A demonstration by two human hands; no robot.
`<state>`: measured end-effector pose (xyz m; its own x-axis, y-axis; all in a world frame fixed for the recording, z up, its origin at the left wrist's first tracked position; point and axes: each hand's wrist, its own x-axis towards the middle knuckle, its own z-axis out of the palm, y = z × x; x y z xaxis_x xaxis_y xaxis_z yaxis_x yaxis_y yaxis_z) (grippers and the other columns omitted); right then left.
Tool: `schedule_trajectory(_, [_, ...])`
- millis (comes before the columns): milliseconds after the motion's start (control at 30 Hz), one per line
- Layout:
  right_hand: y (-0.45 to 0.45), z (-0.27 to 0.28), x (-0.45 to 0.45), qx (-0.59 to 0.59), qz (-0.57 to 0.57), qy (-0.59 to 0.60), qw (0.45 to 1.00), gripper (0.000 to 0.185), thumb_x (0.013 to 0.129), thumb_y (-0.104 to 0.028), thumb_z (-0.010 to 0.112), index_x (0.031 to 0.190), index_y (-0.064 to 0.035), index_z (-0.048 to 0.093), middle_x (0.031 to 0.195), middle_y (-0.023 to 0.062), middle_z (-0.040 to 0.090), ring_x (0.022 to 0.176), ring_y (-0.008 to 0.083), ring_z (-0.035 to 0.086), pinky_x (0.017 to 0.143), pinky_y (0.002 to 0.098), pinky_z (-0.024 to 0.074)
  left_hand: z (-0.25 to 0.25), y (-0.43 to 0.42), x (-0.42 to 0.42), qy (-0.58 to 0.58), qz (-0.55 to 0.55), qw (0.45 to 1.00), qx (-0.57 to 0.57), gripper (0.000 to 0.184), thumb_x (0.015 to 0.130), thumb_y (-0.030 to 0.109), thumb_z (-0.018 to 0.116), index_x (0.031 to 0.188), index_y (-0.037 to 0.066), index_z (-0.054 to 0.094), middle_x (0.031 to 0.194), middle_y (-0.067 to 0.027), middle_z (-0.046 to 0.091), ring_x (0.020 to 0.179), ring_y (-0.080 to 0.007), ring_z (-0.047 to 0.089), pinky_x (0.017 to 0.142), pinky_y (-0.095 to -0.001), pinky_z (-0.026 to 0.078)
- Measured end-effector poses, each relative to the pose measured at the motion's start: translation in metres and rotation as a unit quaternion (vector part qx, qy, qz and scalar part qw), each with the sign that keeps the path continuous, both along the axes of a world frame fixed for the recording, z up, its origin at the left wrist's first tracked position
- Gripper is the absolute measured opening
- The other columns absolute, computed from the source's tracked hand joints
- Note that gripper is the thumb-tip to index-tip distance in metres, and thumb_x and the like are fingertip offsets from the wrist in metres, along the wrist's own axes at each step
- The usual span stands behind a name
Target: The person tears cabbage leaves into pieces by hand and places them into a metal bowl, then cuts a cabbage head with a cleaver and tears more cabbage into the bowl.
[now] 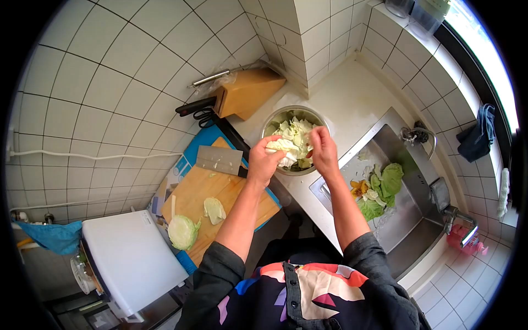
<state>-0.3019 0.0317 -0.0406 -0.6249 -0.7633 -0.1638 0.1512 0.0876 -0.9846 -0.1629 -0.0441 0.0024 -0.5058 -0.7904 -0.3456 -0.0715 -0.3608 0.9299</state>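
Above a round metal bowl (268,127), both of my hands are close together. My left hand (263,162) is closed on a pale cabbage leaf (282,145), pinching it between thumb and fingers. Curled fingers form a pinch on my right hand (324,149), at the bowl's right side; what they hold is hidden. Torn cabbage pieces (300,129) fill the bowl. To the left, a cleaver (219,159) lies flat across a wooden cutting board (190,192), near my left wrist. A cut cabbage chunk (183,232) and a smaller cabbage piece (214,210) rest on that board.
A sink (410,231) on the right holds green outer leaves (390,180) and yellowish scraps. Behind the board stands a wooden knife block (250,91) with scissors (204,116). A white appliance (129,253) is at lower left; a faucet (459,214) is at the sink's right.
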Motion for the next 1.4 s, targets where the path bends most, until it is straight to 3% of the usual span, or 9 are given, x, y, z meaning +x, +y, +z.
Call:
schedule_trajectory(133, [-0.001,0.011,0.008,-0.103,0.205,0.280,0.932,0.025,0.086,-0.020,0.058,0.108,-0.0065,0.057,0.091,0.0128,0.057,0.080,0.0263,0.055,0.072,0.0340,0.0456,-0.001,-0.002,0.002,-0.035,-0.058,0.998,-0.005,0.041,0.072,-0.004,0.061,0.112,-0.004,0.052,0.098,-0.0094,0.060,0.086,-0.0124,0.058,0.075,-0.0246,0.048])
schedule_trajectory(233, [-0.003,0.013,0.000,-0.079,0.229,0.266,0.933,0.017,0.085,-0.014,0.060,0.099,-0.0040,0.060,0.090,0.0124,0.059,0.079,0.0240,0.057,0.069,0.0312,0.0467,0.002,0.001,0.008,0.031,-0.075,0.996,0.043,0.043,0.073,-0.004,0.060,0.115,-0.003,0.049,0.097,-0.0081,0.059,0.089,-0.0116,0.056,0.077,-0.0246,0.047])
schedule_trajectory(367, [-0.010,0.002,0.000,-0.013,0.028,0.189,0.981,0.010,0.085,-0.011,0.059,0.089,-0.0026,0.060,0.076,0.0152,0.061,0.068,0.0234,0.058,0.064,0.0319,0.0462,-0.001,0.002,0.013,0.054,-0.104,0.993,0.030,0.043,0.076,-0.006,0.060,0.116,-0.002,0.047,0.103,-0.0081,0.058,0.090,-0.0134,0.058,0.079,-0.0260,0.048])
schedule_trajectory(567, [-0.003,0.012,0.010,-0.080,0.197,0.204,0.956,0.016,0.085,-0.017,0.059,0.094,-0.0032,0.057,0.095,0.0123,0.060,0.086,0.0237,0.057,0.074,0.0319,0.0445,0.003,-0.002,0.011,-0.088,-0.114,0.987,-0.075,0.040,0.075,-0.003,0.064,0.112,-0.002,0.048,0.102,-0.0074,0.058,0.089,-0.0118,0.057,0.077,-0.0259,0.047])
schedule_trajectory(767, [-0.010,0.004,0.016,-0.076,0.171,0.253,0.949,0.016,0.085,-0.018,0.060,0.089,-0.0031,0.059,0.077,0.0107,0.063,0.070,0.0267,0.061,0.063,0.0363,0.0480,0.001,0.000,0.012,-0.127,-0.163,0.961,-0.181,0.039,0.072,-0.003,0.066,0.107,-0.002,0.050,0.098,-0.0063,0.057,0.087,-0.0120,0.056,0.075,-0.0260,0.047])
schedule_trajectory(867, [-0.019,-0.014,0.001,-0.016,-0.014,0.268,0.963,0.018,0.086,-0.020,0.060,0.086,-0.0024,0.060,0.065,0.0092,0.062,0.056,0.0244,0.059,0.054,0.0350,0.0482,0.002,0.001,0.013,-0.111,-0.160,0.974,-0.118,0.037,0.072,-0.003,0.066,0.106,-0.002,0.051,0.100,-0.0065,0.057,0.088,-0.0120,0.056,0.074,-0.0252,0.047])
schedule_trajectory(967, [-0.016,-0.003,-0.005,0.025,0.050,0.180,0.982,0.022,0.089,-0.025,0.057,0.088,-0.0034,0.057,0.061,0.0068,0.060,0.049,0.0168,0.056,0.046,0.0302,0.0447,-0.001,-0.004,0.013,-0.109,-0.124,0.982,-0.094,0.033,0.074,-0.002,0.066,0.104,-0.002,0.053,0.097,-0.0065,0.059,0.087,-0.0118,0.057,0.073,-0.0241,0.048])
schedule_trajectory(1067, [-0.012,0.002,0.000,-0.011,0.143,-0.160,0.977,0.023,0.093,-0.031,0.051,0.091,-0.0081,0.049,0.064,0.0023,0.057,0.049,0.0063,0.048,0.040,0.0210,0.0330,-0.005,-0.007,0.009,-0.076,-0.106,0.987,-0.096,0.032,0.076,0.001,0.066,0.106,-0.002,0.054,0.090,-0.0049,0.060,0.080,-0.0105,0.058,0.068,-0.0226,0.048])
schedule_trajectory(1400, [-0.002,0.024,-0.011,-0.040,0.255,-0.141,0.956,0.017,0.088,-0.021,0.060,0.094,-0.0065,0.053,0.070,0.0011,0.059,0.055,0.0061,0.052,0.042,0.0195,0.0362,0.000,-0.011,0.002,0.008,-0.031,0.999,-0.031,0.021,0.082,0.010,0.065,0.100,-0.001,0.061,0.086,-0.0037,0.062,0.075,-0.0095,0.059,0.067,-0.0228,0.048])
